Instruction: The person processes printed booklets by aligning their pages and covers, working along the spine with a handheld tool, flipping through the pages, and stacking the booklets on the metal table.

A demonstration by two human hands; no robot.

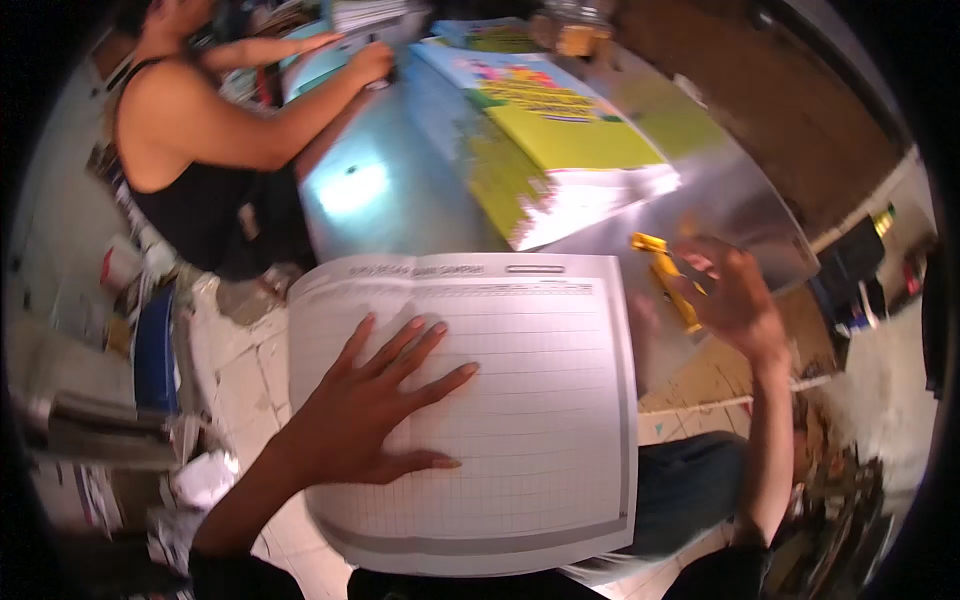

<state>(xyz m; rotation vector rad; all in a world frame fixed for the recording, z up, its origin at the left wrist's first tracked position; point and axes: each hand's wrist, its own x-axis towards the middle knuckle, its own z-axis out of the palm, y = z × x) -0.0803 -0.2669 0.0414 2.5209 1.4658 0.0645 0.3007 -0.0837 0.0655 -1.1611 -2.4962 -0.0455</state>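
An open book with a ruled, table-like page [530, 400] lies in front of me at the near edge of the metal table. Spread flat on its left part is my left hand [375, 410], fingers apart. My right hand [735, 300] is raised to the right of the book, its fingers partly blurred, beside a yellow tool [668, 280] on the table. Whether the hand touches the tool is unclear. Behind the book stands a tall stack of booklets [570, 110] with blue and yellow-green covers.
At the left a person [200, 130] in a black sleeveless top reaches over the shiny metal table [360, 215]. A jar [578, 35] stands at the far edge. Cluttered shelves and papers line the left side; a dark bag [850, 265] is at the right.
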